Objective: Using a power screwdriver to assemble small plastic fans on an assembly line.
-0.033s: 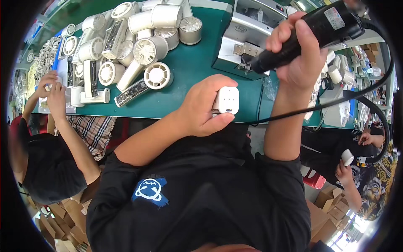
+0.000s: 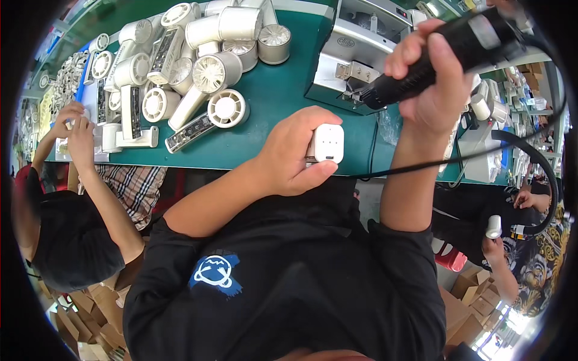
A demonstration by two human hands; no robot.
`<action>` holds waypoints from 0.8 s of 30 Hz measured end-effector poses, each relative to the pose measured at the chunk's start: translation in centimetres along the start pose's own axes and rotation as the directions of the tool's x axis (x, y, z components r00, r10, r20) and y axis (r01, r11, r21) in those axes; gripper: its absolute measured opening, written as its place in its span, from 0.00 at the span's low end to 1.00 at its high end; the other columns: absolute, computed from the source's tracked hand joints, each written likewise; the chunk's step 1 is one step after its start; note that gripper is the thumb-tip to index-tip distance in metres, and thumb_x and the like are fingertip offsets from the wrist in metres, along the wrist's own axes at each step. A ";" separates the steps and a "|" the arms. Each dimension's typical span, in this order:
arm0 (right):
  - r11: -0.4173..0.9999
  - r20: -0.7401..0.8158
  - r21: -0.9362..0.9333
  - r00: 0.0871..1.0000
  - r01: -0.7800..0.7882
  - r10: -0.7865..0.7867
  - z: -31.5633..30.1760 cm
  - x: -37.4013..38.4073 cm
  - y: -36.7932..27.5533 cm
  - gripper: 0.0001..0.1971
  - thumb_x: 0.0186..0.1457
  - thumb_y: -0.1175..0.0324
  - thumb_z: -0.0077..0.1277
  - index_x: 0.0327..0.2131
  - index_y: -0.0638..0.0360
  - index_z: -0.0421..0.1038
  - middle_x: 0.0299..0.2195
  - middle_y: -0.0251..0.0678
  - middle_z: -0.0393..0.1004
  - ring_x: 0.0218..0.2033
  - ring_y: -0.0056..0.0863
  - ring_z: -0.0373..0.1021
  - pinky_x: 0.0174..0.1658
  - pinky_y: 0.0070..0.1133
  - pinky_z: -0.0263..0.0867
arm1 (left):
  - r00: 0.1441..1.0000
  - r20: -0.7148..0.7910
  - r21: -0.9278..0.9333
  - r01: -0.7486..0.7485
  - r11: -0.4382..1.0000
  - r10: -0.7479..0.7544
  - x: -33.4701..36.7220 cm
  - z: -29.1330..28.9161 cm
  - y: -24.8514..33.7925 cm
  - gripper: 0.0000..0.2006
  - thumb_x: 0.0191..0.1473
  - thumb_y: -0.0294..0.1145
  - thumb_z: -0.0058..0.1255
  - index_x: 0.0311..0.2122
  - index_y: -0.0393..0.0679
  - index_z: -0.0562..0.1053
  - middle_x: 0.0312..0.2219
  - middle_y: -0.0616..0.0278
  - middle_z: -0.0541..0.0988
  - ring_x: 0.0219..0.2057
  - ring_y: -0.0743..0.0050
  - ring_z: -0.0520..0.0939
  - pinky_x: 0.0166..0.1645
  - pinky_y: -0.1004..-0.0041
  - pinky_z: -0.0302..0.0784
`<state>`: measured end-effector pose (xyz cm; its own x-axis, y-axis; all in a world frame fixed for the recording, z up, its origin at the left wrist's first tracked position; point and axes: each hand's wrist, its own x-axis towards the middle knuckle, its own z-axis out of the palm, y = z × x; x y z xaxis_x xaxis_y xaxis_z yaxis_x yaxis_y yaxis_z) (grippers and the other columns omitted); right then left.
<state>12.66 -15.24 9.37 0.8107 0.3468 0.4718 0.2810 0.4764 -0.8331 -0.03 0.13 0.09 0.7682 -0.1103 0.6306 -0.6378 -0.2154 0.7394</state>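
In my left hand point(image 2: 298, 153) is a white device point(image 2: 329, 143) with rounded corners, its end face up, showing small holes and a dark slot; the rest of it is hidden in my palm. My right hand point(image 2: 439, 84) wraps round a black electric screwdriver point(image 2: 412, 81), tilted with its tip down to the left. That tip is at the front of a silver screw feeder point(image 2: 328, 78); whether they touch, I cannot tell. A black cable point(image 2: 415, 168) passes in front of my right forearm.
White handheld units with round fan-like ends point(image 2: 217, 72) are piled on the green table point(image 2: 271, 90) at the left. A co-worker's hands point(image 2: 75, 129) work at the far left. Another person's hand point(image 2: 494, 249) holds a white object point(image 2: 494, 227) at the right. Cardboard boxes point(image 2: 475, 295) stand below.
My right hand and the screwdriver have shifted slightly, with the tip still at the feeder. The white object in the right-hand person's hand has turned. My left hand has barely moved.
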 end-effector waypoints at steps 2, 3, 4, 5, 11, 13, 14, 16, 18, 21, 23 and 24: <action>0.989 0.084 0.150 0.996 -0.012 0.000 0.5 -0.2 -3.4 0.17 0.53 0.60 0.39 0.41 0.63 0.63 0.21 0.33 0.64 0.19 0.23 0.60 0.27 0.24 0.58 | 1.000 -0.016 0.025 0.025 0.999 -0.025 0.7 1.5 1.2 0.26 0.43 0.40 0.54 0.45 0.38 0.61 0.34 0.51 0.70 0.31 0.54 0.72 0.36 0.67 0.68; 0.982 0.121 0.185 0.990 0.044 -0.067 1.5 -0.4 -4.9 0.20 0.51 0.58 0.41 0.41 0.64 0.63 0.22 0.32 0.64 0.20 0.23 0.60 0.27 0.23 0.58 | 1.000 -0.007 0.021 0.011 1.000 -0.011 1.2 1.1 0.7 0.25 0.43 0.39 0.53 0.45 0.38 0.62 0.34 0.51 0.70 0.31 0.53 0.72 0.35 0.67 0.68; 0.959 0.203 0.280 0.974 0.045 -0.105 2.1 -0.8 -6.1 0.24 0.49 0.55 0.44 0.42 0.67 0.62 0.24 0.33 0.64 0.20 0.23 0.61 0.28 0.22 0.57 | 0.999 -0.036 0.029 0.021 0.999 -0.020 0.9 1.3 0.8 0.25 0.43 0.38 0.53 0.45 0.38 0.62 0.33 0.51 0.70 0.30 0.53 0.72 0.35 0.67 0.68; 0.963 0.333 0.251 0.926 0.093 -0.176 2.5 -0.8 -7.1 0.27 0.46 0.55 0.47 0.42 0.69 0.60 0.25 0.33 0.64 0.21 0.22 0.61 0.29 0.21 0.57 | 0.999 -0.039 0.028 0.024 0.999 -0.023 0.8 1.1 1.0 0.25 0.43 0.38 0.53 0.45 0.38 0.62 0.33 0.51 0.70 0.30 0.53 0.72 0.35 0.67 0.68; 0.979 0.360 0.186 0.921 0.085 -0.149 4.9 -2.0 -7.5 0.27 0.44 0.58 0.51 0.42 0.68 0.57 0.25 0.32 0.63 0.22 0.21 0.61 0.29 0.22 0.57 | 0.997 0.001 0.122 0.079 0.989 -0.080 0.7 1.2 1.3 0.25 0.43 0.39 0.54 0.45 0.39 0.62 0.30 0.53 0.70 0.29 0.54 0.72 0.33 0.66 0.68; 0.973 0.335 0.210 0.928 0.097 -0.165 4.9 -2.5 -7.4 0.27 0.44 0.58 0.51 0.42 0.68 0.57 0.26 0.32 0.63 0.22 0.22 0.62 0.29 0.22 0.58 | 0.999 -0.013 0.098 0.037 0.995 -0.036 0.7 1.4 1.2 0.26 0.43 0.40 0.54 0.46 0.39 0.61 0.30 0.52 0.70 0.28 0.53 0.72 0.33 0.65 0.68; 0.965 0.303 0.236 0.935 0.116 -0.186 4.9 -2.7 -7.3 0.26 0.44 0.58 0.51 0.42 0.68 0.57 0.26 0.32 0.63 0.22 0.22 0.62 0.29 0.21 0.58 | 0.999 -0.016 0.096 0.040 0.995 -0.038 0.6 1.4 1.1 0.26 0.43 0.40 0.54 0.46 0.39 0.61 0.30 0.52 0.70 0.28 0.53 0.72 0.33 0.65 0.68; 0.965 0.312 0.248 0.936 0.087 -0.165 4.9 -2.5 -7.1 0.26 0.45 0.58 0.51 0.42 0.67 0.57 0.26 0.32 0.63 0.22 0.22 0.62 0.30 0.21 0.58 | 0.999 0.004 0.106 0.038 0.994 -0.039 0.5 1.4 1.0 0.27 0.44 0.44 0.54 0.46 0.40 0.61 0.31 0.52 0.70 0.29 0.52 0.72 0.34 0.65 0.68; 0.962 0.327 0.269 0.936 0.042 -0.133 4.9 -2.2 -7.0 0.25 0.45 0.59 0.50 0.41 0.67 0.57 0.26 0.32 0.63 0.22 0.21 0.62 0.30 0.20 0.58 | 0.998 -0.030 0.087 0.055 0.995 -0.053 0.4 1.8 0.9 0.28 0.44 0.46 0.54 0.46 0.40 0.60 0.31 0.52 0.71 0.30 0.52 0.72 0.34 0.64 0.68; 0.967 0.374 0.250 0.916 0.050 -0.144 4.6 -2.2 -7.0 0.24 0.46 0.59 0.50 0.42 0.66 0.58 0.25 0.31 0.63 0.22 0.21 0.62 0.29 0.20 0.58 | 0.999 -0.013 0.082 0.053 0.995 -0.052 0.5 1.9 0.7 0.30 0.43 0.49 0.53 0.47 0.40 0.60 0.33 0.52 0.71 0.31 0.51 0.72 0.35 0.64 0.67; 0.967 0.425 0.248 0.890 0.062 -0.166 4.7 -2.2 -7.1 0.26 0.46 0.58 0.49 0.44 0.67 0.57 0.25 0.31 0.63 0.22 0.21 0.62 0.29 0.20 0.58 | 0.999 0.040 0.096 0.028 0.995 -0.032 0.6 1.8 0.7 0.32 0.43 0.51 0.52 0.47 0.40 0.59 0.33 0.52 0.71 0.32 0.51 0.73 0.35 0.63 0.67; 0.966 0.450 0.248 0.875 0.070 -0.179 4.7 -2.2 -7.1 0.26 0.46 0.58 0.49 0.45 0.67 0.57 0.25 0.31 0.63 0.22 0.21 0.62 0.29 0.20 0.58 | 0.999 0.027 0.122 0.032 0.992 -0.035 0.6 1.7 0.8 0.31 0.43 0.50 0.53 0.47 0.40 0.59 0.33 0.53 0.71 0.32 0.51 0.72 0.35 0.63 0.67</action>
<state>6.50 -15.56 15.62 0.4273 0.5819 0.6920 0.2013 0.6849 -0.7002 -0.05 -1.74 0.67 0.7914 -0.1288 0.5976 -0.6018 -0.3359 0.7246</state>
